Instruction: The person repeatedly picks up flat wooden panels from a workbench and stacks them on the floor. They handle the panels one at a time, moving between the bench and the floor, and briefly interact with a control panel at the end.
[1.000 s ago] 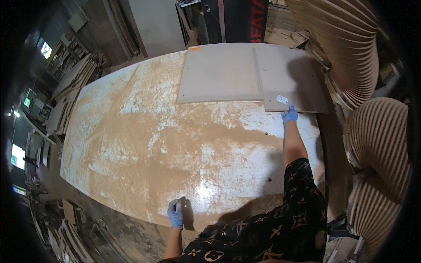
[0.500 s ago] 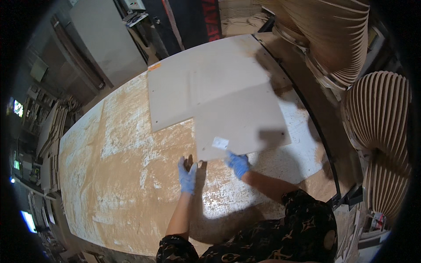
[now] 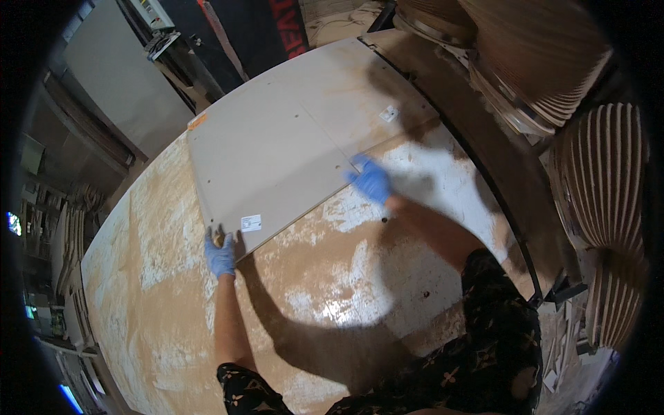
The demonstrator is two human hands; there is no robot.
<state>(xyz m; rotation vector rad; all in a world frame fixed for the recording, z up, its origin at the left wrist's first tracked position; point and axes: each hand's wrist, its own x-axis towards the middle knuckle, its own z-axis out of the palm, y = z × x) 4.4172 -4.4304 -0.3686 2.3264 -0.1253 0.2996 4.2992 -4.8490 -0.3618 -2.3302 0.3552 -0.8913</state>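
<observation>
A flat grey panel with a white label and small dark holes lies on the worn table. A thin seam divides it from a second grey panel to its right, which bears another white label. My left hand, in a blue glove, is at the labelled panel's near left corner with fingers and thumb apart. Along the near edge by the seam rests my right hand, also blue-gloved, its fingers extended over the border.
Large ribbed hoses stand at the right, beyond the table's dark edge rail. An orange mark shows at the panel's far left corner. Leaning boards stand behind the table at left.
The labelled panel has shifted left and away, so its jutting near part no longer sticks out. Both hands moved with it. A seam and second label now show, and the view has shifted.
</observation>
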